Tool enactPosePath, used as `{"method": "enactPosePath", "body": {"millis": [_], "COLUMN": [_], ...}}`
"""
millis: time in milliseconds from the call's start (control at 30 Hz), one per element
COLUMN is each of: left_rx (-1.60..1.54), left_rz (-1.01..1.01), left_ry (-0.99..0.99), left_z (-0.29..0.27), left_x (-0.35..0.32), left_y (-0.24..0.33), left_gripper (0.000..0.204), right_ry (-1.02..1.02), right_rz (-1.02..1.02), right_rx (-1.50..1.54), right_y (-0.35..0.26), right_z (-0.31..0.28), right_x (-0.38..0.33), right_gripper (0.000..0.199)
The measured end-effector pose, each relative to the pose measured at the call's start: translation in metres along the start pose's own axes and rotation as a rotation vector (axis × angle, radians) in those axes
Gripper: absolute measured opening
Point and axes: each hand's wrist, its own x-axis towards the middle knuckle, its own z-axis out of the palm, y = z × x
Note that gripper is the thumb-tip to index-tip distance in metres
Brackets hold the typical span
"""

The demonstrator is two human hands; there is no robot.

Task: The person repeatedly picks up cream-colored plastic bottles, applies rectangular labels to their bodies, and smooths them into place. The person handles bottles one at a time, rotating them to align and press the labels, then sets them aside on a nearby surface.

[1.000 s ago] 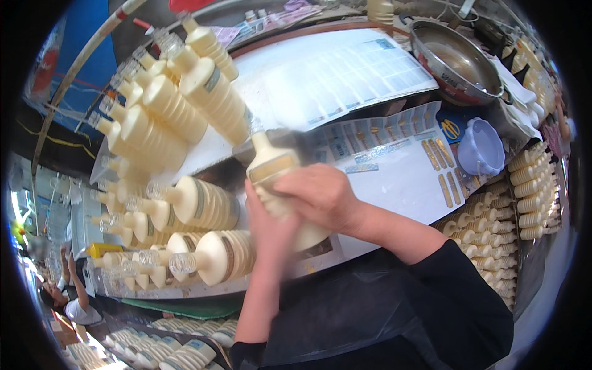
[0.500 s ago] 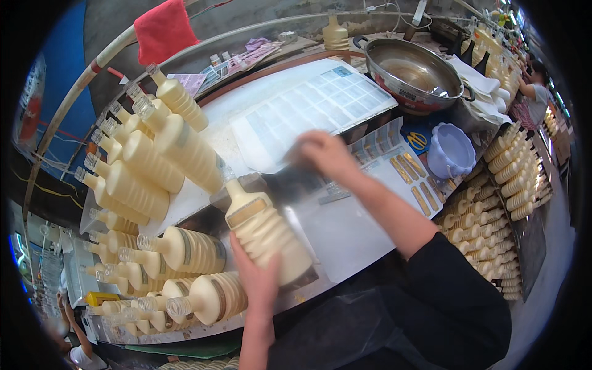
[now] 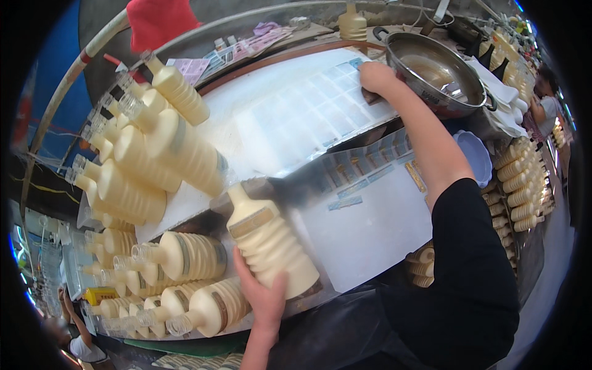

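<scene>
A ribbed cream-coloured bottle (image 3: 271, 243) with a tan band below its shoulder lies tilted on the worktable. My left hand (image 3: 262, 296) is closed around its lower left side. Farther back, my right hand (image 3: 377, 79) is at the top right corner of a translucent sheet of pale blue labels (image 3: 308, 108), on a white board. Its fingers are curled down, and a small dark brown piece (image 3: 370, 96) shows just under them; its kind is unclear. Loose label strips (image 3: 345, 203) lie on a white sheet (image 3: 370, 240) nearer to me.
Upright cream bottles (image 3: 139, 154) crowd the left, with more bottles (image 3: 185, 256) lying below them. A two-handled metal pan (image 3: 425, 102) and a lavender basin (image 3: 473, 157) stand right. A red cloth (image 3: 160, 24) hangs at the back. People work at both far sides.
My right hand has moved away from me and to the right, from the near edge of the label sheet to its far corner. My left hand still holds the bottle.
</scene>
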Motion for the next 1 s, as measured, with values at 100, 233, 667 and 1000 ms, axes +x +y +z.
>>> {"method": "enactPosePath", "body": {"millis": [100, 233, 667, 1000], "left_rx": [0.07, 0.123, 0.07, 0.012], "left_rz": [0.002, -0.002, 0.068, 0.007], "left_ry": [0.008, 0.033, 0.038, 0.035], "left_z": [-0.002, -0.002, 0.002, 0.006], "left_x": [-0.001, 0.0, 0.001, -0.002], "left_y": [-0.003, -0.006, -0.008, -0.005], "left_gripper": [0.101, 0.102, 0.095, 0.091], "right_ry": [-0.008, -0.012, 0.475, -0.04], "right_rz": [-0.112, -0.242, -0.451, -0.426], "right_rx": [-0.055, 0.066, 0.344, 0.347], "right_y": [-0.008, -0.035, -0.064, -0.059], "right_z": [-0.004, -0.02, -0.009, 0.037], "right_x": [-0.024, -0.107, -0.223, -0.326], "right_gripper": [0.032, 0.038, 0.043, 0.024]}}
